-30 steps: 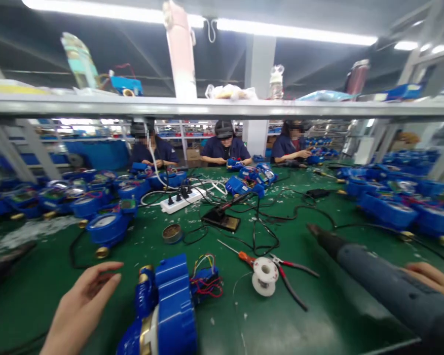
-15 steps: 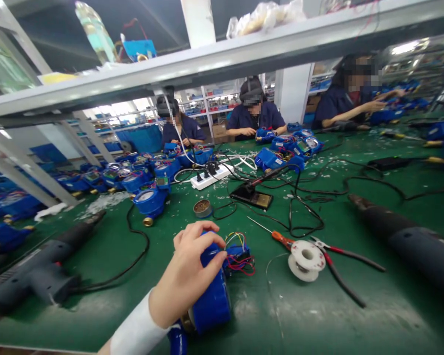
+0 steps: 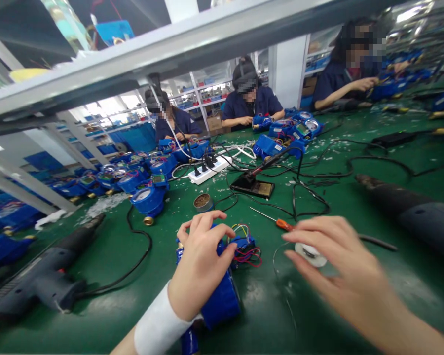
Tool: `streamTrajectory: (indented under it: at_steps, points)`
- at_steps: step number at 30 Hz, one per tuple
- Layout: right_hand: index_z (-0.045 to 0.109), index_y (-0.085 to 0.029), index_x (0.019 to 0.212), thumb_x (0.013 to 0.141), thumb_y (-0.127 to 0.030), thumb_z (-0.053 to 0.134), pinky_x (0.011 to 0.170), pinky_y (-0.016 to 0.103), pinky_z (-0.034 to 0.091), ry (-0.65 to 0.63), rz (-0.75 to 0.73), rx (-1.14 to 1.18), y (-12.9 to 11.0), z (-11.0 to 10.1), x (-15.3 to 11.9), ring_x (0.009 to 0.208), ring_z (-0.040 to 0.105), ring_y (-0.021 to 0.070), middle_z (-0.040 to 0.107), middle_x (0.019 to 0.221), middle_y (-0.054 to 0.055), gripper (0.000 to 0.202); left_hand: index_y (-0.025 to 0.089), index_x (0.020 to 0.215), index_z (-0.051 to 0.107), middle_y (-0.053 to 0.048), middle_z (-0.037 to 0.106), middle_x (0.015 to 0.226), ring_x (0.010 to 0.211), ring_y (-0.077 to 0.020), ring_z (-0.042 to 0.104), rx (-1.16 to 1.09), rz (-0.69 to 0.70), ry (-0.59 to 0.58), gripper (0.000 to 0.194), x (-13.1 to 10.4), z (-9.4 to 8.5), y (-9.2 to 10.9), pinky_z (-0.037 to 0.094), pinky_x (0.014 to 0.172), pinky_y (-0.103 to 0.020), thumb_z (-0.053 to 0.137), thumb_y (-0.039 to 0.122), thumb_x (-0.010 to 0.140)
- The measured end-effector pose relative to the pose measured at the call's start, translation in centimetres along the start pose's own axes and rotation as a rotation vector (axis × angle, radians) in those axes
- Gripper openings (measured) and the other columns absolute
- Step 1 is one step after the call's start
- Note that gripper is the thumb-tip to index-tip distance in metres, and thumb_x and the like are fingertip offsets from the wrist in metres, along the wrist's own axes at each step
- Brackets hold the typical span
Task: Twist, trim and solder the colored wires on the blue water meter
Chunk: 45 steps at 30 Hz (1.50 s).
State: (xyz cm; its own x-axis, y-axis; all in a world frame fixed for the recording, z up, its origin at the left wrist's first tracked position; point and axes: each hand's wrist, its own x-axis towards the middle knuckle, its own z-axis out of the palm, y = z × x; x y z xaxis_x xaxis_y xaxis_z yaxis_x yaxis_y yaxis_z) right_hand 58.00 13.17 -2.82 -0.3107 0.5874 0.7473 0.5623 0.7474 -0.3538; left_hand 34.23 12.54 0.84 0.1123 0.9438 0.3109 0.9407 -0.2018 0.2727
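Note:
My left hand (image 3: 203, 264), with a white cuff at the wrist, is wrapped over a blue water meter (image 3: 224, 301) lying on the bench. Coloured wires and a small dark part stick out from the meter's wired blue part (image 3: 244, 244) on its right. My right hand (image 3: 336, 268) hovers with thumb and fingers apart around a white spool of solder wire (image 3: 311, 254); I cannot tell whether it touches it. A thin strand of wire trails from the spool. An orange-handled screwdriver (image 3: 283, 225) lies just beyond. Of the pliers, only one dark handle (image 3: 377, 242) shows.
Heat guns lie at left (image 3: 40, 271) and right (image 3: 410, 217). Farther off are a round tin (image 3: 203, 202), a soldering iron stand (image 3: 252, 186), a white power strip (image 3: 210, 170), tangled cords and many blue meters (image 3: 148, 199). Co-workers sit opposite; a shelf (image 3: 140, 59) crosses above.
My right hand has come in from the right and reached over the spool, covering most of the pliers. My left hand stays on the meter. The view has shifted slightly.

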Motion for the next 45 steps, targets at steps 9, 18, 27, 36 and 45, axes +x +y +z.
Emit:
streamTrajectory:
  at_steps: [9,18,27,36,45]
  points:
    - [0.06,-0.017,0.098,0.078,-0.01,0.072,0.078,0.04,0.039,-0.157,0.035,0.041,-1.1,7.7,2.8,0.094,0.048,0.0248,0.058,0.098,0.005,0.025,0.027,0.075,0.066,-0.003,0.059,0.12,0.116,-0.0274,0.047,0.025,0.051,0.051,0.012,-0.1,1.0,-0.1,0.027,0.091,-0.052,0.066,0.015,0.074]
    - [0.059,-0.019,0.083,0.087,-0.009,0.061,0.078,0.039,0.035,-0.15,0.027,0.112,-1.4,8.0,2.6,0.089,0.049,0.0216,0.061,0.088,0.002,0.01,0.025,0.067,0.066,-0.003,0.062,0.119,0.115,-0.0275,0.049,0.016,0.064,0.03,0.016,0.0,1.1,0.0,0.028,0.089,-0.052,0.065,0.013,0.077]
    - [0.057,-0.02,0.114,0.095,-0.016,0.052,0.08,0.032,0.043,-0.044,0.114,0.257,-0.2,6.7,1.7,0.094,0.052,0.0181,0.063,0.099,0.003,0.021,0.03,0.097,0.067,-0.005,0.059,0.128,0.12,-0.0282,0.049,0.009,-0.037,0.095,0.02,-1.7,-0.4,-0.5,0.03,0.092,-0.052,0.063,0.018,0.081]
    - [0.059,-0.018,0.086,0.085,-0.007,0.062,0.079,0.037,0.037,-0.188,0.113,0.258,-1.1,7.8,2.5,0.087,0.047,0.0213,0.06,0.085,0.002,0.012,0.029,0.082,0.068,-0.002,0.06,0.124,0.119,-0.025,0.048,-0.037,0.008,0.061,0.017,-1.2,0.3,0.2,0.026,0.093,-0.049,0.061,0.014,0.081]
    - [0.058,-0.02,0.075,0.088,-0.012,0.056,0.074,0.03,0.035,-0.294,0.258,0.47,-1.5,7.6,3.0,0.079,0.05,0.0164,0.057,0.074,-0.003,0.016,0.025,0.07,0.067,-0.001,0.063,0.115,0.113,-0.0216,0.05,-0.097,0.022,-0.075,0.023,0.3,0.6,0.4,0.027,0.09,-0.045,0.057,0.007,0.082]
